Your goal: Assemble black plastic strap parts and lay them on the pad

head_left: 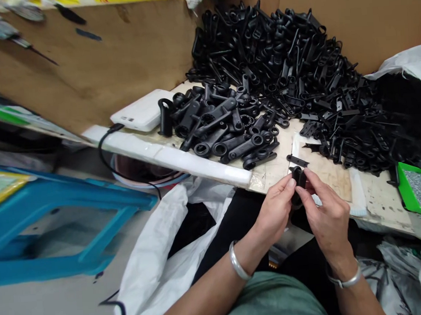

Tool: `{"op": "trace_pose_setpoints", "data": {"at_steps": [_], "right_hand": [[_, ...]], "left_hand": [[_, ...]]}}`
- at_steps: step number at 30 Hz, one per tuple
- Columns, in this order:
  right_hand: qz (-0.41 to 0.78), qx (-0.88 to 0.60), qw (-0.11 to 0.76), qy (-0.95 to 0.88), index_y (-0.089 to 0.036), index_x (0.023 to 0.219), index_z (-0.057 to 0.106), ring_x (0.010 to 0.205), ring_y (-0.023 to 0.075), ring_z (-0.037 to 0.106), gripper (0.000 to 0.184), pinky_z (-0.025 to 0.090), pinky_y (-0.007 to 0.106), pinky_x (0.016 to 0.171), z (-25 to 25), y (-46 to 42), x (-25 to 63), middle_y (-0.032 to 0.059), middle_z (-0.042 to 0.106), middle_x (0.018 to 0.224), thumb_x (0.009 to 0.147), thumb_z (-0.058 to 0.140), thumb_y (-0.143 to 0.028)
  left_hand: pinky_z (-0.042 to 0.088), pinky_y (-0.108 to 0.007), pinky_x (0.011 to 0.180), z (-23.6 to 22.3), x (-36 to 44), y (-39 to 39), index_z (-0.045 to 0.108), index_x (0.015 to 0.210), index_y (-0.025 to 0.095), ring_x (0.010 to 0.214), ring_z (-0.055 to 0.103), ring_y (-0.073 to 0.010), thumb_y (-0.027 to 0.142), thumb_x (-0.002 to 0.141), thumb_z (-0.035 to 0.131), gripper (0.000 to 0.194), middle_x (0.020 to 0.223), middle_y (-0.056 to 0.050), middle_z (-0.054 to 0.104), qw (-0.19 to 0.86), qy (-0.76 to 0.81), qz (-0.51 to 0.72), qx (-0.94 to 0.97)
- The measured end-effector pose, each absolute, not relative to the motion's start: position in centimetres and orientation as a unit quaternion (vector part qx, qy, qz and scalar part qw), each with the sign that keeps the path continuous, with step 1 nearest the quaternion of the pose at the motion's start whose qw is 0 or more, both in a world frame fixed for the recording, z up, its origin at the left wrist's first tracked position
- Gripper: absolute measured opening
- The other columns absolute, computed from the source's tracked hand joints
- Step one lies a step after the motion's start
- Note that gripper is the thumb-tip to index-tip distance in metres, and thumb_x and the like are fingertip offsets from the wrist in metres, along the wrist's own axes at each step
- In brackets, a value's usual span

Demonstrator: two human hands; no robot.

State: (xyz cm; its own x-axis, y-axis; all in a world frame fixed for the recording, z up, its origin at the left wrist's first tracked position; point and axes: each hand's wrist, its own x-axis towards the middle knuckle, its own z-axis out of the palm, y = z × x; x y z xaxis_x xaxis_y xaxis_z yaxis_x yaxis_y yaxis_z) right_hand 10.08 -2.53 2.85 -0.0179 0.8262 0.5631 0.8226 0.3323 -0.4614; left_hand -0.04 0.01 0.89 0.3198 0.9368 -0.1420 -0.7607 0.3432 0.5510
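Observation:
Between my two hands, just off the table's front edge, is a black plastic part (297,180). My left hand (277,205) pinches it from the left, thumb and fingers closed. From the right, the thumb and fingers of my right hand (323,203) are closed on the same part. My fingers hide much of its shape. A flat black strip (298,160) with small holes lies on the table just beyond my fingertips. Farther back on the table are loose black ring-ended plastic parts (226,128).
A large heap of black parts (261,50) rises against the cardboard at the back. To the right sits a green tray (405,188) of small metal pieces. A white device (139,112) with a black cable lies left. A blue stool (58,233) stands at lower left.

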Motion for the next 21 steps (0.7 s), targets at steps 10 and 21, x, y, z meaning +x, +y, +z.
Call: {"op": "trace_pose_setpoints", "data": {"at_steps": [10,21], "right_hand": [[0.036,-0.57,0.383,-0.727,-0.027,0.125,0.065,0.099,0.0225,0.064,0.034,0.055,0.04,0.088,2.4,-2.0,10.9,0.0078,0.068,0.109,0.092,0.057,-0.024],[0.248,-0.621,0.461,-0.583,-0.028,0.1,0.07,0.085,0.0159,0.059,0.022,0.053,0.032,0.081,2.0,-1.5,12.2,0.0024,0.059,0.102,0.079,0.069,-0.028]], "left_hand": [[0.048,-0.028,0.082,0.2,-1.1,0.1,0.072,0.108,0.015,0.091,0.064,-0.0201,0.037,0.083,0.069,0.034,0.094,-0.008,0.072,0.798,0.237,0.496,0.246],[0.045,-0.033,0.095,0.9,-1.7,-0.6,0.067,0.118,0.019,0.105,0.062,-0.0239,0.013,0.078,0.069,0.04,0.11,-0.008,0.07,0.727,0.258,0.464,0.436]]}}
